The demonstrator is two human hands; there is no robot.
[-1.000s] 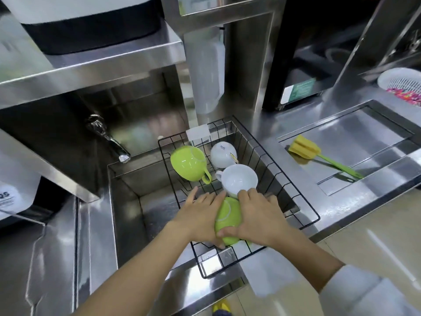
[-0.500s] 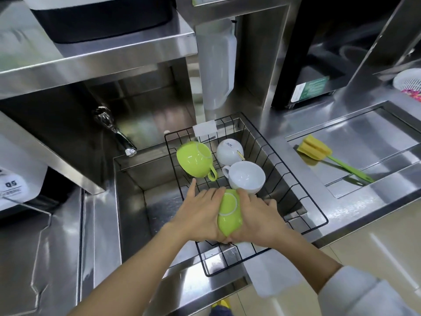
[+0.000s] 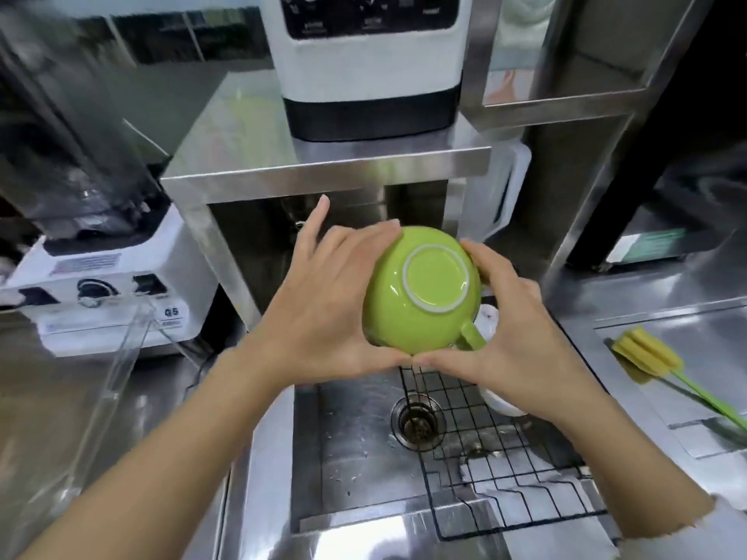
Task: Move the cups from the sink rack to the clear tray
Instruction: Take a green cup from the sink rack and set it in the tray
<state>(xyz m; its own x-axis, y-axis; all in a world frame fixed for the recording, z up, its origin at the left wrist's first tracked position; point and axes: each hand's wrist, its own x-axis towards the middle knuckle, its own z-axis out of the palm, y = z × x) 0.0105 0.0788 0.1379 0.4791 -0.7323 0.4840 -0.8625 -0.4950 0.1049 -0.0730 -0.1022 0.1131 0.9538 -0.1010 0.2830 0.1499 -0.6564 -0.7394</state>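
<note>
A green cup (image 3: 422,291) is held upside down in the air above the sink, its base ring facing me and its handle pointing down to the right. My left hand (image 3: 323,305) grips its left side and my right hand (image 3: 513,329) grips its right side. Below them lies the black wire sink rack (image 3: 497,470). A white cup (image 3: 499,402) in the rack shows partly under my right wrist; other cups are hidden behind my hands. The clear tray (image 3: 117,357) stands at the left on the counter.
The steel sink (image 3: 347,438) has a drain (image 3: 418,422) at its middle. A white blender base (image 3: 109,284) sits behind the tray. A yellow sponge brush with a green handle (image 3: 650,357) lies on the right counter. A steel shelf (image 3: 323,163) with a white machine (image 3: 372,62) overhangs the sink.
Both hands have lifted the green cup up out of the rack and toward the left. My view has swung left, bringing the clear tray and blender into sight.
</note>
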